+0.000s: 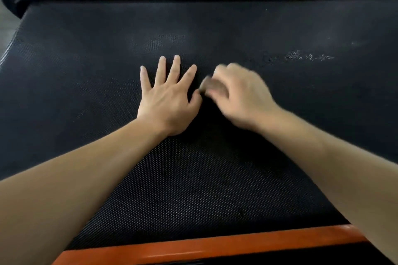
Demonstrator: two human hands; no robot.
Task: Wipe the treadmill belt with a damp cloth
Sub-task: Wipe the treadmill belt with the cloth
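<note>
Belt [215, 178] bears left hand [170, 103] flat, splayed; right hand [241, 94] curled round cloth [210, 86].

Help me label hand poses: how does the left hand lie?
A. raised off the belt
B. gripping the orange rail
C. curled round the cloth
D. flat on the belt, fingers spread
D: the left hand lies palm down on the treadmill belt, fingers straight and spread; the right hand holds the cloth.

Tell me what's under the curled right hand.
A blurred greyish wad pokes out from the right hand, over the black dimpled treadmill belt. The hand covers the rest of it.
</note>
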